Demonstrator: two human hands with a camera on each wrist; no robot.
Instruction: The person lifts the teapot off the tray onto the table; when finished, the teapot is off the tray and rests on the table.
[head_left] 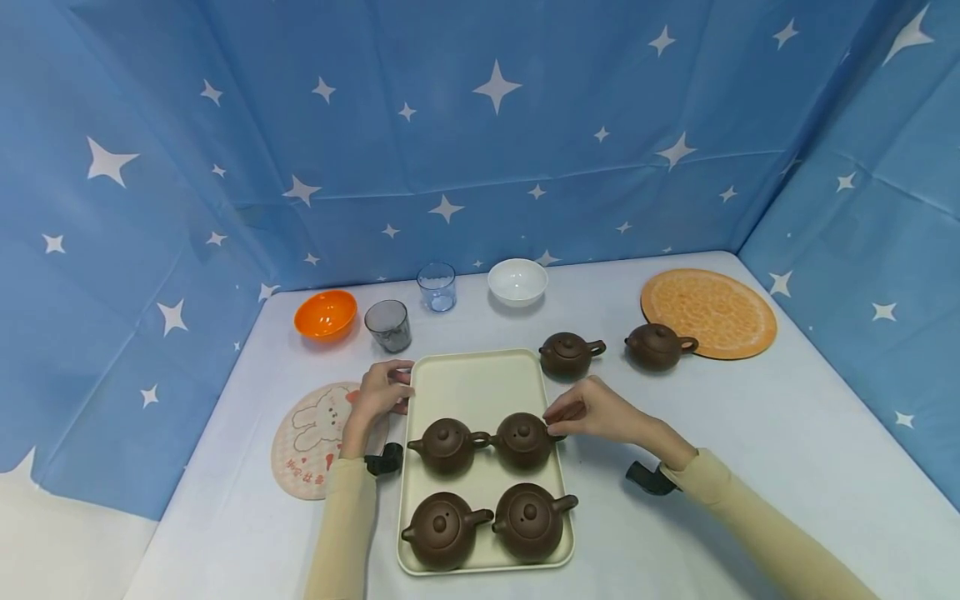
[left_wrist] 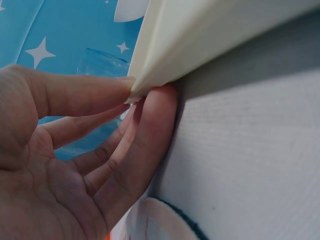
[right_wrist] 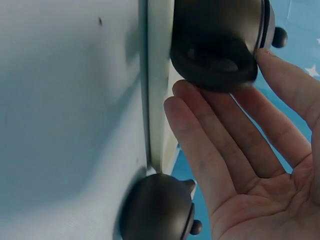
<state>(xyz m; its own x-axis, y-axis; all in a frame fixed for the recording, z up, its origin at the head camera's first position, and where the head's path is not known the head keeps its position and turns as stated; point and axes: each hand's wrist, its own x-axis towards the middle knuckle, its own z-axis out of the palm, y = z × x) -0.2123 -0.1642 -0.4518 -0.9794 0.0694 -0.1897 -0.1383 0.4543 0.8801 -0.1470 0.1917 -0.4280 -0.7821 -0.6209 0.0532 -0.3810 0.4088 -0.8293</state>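
Observation:
My left hand (head_left: pixel 379 393) pinches the left rim of a cream rectangular tray (head_left: pixel 476 367), thumb on the rim and fingertips against its underside in the left wrist view. Four dark brown teapots stand on the tray in two rows. At the upper right one, a brown teapot (head_left: pixel 523 440), my right hand (head_left: pixel 600 410) holds the handle. The right wrist view shows the thumb on top of the handle (right_wrist: pixel 215 75) and the other fingers beneath it. To its left sits another teapot (head_left: pixel 447 446); two lower teapots, left (head_left: pixel 442 531) and right (head_left: pixel 528 522), stand nearer me.
Beyond the tray's right corner are two brown teapots, one nearer (head_left: pixel 567 357) and one by an orange round mat (head_left: pixel 708 312). Along the back stand an orange bowl (head_left: pixel 326 315), a grey glass (head_left: pixel 388 326), a blue glass (head_left: pixel 437 287) and a white bowl (head_left: pixel 517 282). A rabbit mat (head_left: pixel 307 442) lies left.

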